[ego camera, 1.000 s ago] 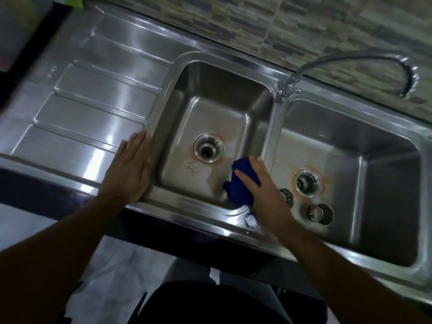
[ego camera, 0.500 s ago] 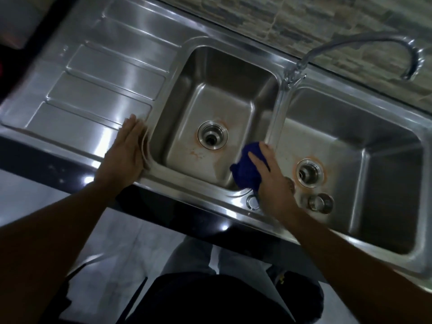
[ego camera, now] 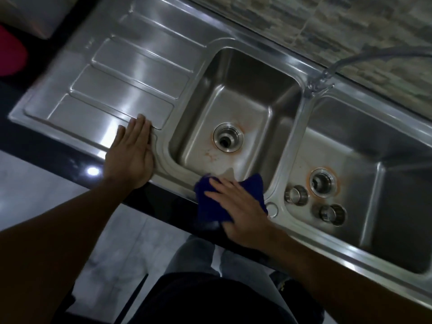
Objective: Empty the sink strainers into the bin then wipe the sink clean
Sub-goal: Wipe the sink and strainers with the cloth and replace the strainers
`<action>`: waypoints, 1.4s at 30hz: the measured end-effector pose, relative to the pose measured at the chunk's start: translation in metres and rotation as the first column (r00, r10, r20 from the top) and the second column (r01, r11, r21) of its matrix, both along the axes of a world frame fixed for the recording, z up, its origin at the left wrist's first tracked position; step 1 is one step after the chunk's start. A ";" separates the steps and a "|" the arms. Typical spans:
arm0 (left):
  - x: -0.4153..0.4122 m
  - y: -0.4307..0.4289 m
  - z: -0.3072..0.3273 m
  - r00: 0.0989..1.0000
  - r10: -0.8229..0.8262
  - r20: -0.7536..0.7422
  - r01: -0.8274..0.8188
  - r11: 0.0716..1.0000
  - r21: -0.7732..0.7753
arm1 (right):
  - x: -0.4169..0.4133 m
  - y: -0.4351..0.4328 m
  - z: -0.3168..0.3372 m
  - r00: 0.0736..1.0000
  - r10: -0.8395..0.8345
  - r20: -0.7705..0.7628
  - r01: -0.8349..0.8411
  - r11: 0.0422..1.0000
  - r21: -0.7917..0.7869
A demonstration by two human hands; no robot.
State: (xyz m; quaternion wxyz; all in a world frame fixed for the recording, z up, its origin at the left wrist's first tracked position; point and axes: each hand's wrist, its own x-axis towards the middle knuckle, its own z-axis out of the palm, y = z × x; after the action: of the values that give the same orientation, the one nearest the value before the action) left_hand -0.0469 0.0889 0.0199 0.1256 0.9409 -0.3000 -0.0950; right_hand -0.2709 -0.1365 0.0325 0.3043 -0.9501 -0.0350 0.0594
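A steel double sink fills the view. Its left basin point(ego camera: 252, 94) has an open drain point(ego camera: 228, 137) ringed with orange stains. The right basin point(ego camera: 364, 146) has its own stained drain point(ego camera: 323, 182), and two metal strainers point(ego camera: 296, 195) point(ego camera: 333, 214) stand loose on its floor near the front. My right hand point(ego camera: 240, 204) lies flat, pressing a dark blue cloth point(ego camera: 253, 185) against the front rim of the left basin. My left hand point(ego camera: 132, 155) rests flat on the draining board point(ego camera: 112, 90), fingers together, holding nothing.
A curved tap point(ego camera: 325, 78) rises between the basins against a stone-tiled wall point(ego camera: 304, 26). A black counter edge point(ego camera: 70, 146) runs below the sink. Something red point(ego camera: 11, 57) sits at far left. My legs and the pale floor point(ego camera: 131, 242) show beneath.
My right hand has slid the blue cloth leftwards from the divider between the basins along the front rim. The left hand stays on the draining board. My head moved, shifting the view.
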 end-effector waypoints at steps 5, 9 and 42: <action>0.003 0.004 -0.006 0.999 0.033 -0.016 -0.035 0.992 -0.122 | 0.051 0.033 -0.020 0.993 0.120 -0.020 -0.122 0.985 -0.120; 0.003 0.007 -0.013 0.986 0.152 0.069 -0.147 0.986 -0.076 | 0.114 0.058 -0.032 0.988 0.153 -0.025 -0.155 0.984 -0.086; 0.053 -0.039 -0.001 0.995 0.080 -0.056 -0.084 0.994 -0.073 | 0.168 -0.009 -0.028 0.837 -0.530 -0.133 0.526 0.714 0.462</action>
State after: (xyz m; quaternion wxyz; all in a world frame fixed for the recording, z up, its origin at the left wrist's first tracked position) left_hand 0.0066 0.0500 0.0187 0.1726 0.9441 -0.2610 -0.1035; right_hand -0.1026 -0.1459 0.0049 0.5341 -0.8144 0.2224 -0.0446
